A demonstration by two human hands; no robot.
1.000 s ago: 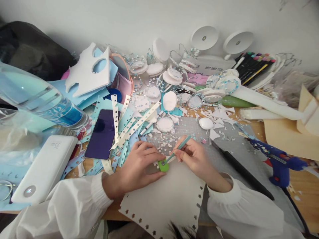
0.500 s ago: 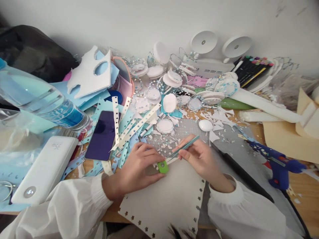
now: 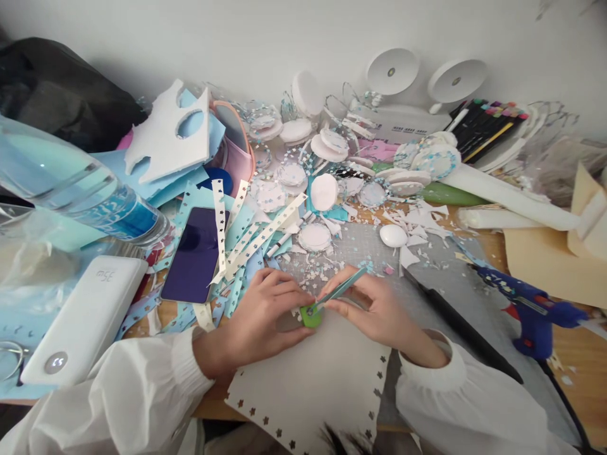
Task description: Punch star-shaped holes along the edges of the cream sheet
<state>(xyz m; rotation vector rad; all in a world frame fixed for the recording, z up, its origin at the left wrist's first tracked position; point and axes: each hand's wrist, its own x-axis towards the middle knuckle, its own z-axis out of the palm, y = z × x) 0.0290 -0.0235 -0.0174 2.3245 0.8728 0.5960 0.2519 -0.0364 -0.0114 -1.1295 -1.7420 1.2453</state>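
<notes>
Between the thumb and fingers of my left hand [image 3: 268, 313] is a small green craft punch [image 3: 311, 317], at the far edge of a white paper sheet [image 3: 308, 385]. Star-shaped holes run along the sheet's near and right edges. My right hand [image 3: 367, 303] pinches light-blue tweezers [image 3: 342, 285], slanting down to the left. Their tips are at the top of the punch; whether they grip anything there is too small to tell. Small punched paper stars [image 3: 318, 272] lie scattered just beyond both hands.
Left are a phone [image 3: 192, 256], punched paper strips [image 3: 258, 230], a white power bank [image 3: 85, 319] and a tilted water bottle [image 3: 80, 183]. White discs [image 3: 327, 144] crowd the back. A black-handled tool [image 3: 462, 328] and blue glue gun [image 3: 531, 306] lie right.
My right hand has moved left, bringing the tweezers' tips from beside the punch onto its top. My left hand stays in place around the punch. The view has shifted slightly.
</notes>
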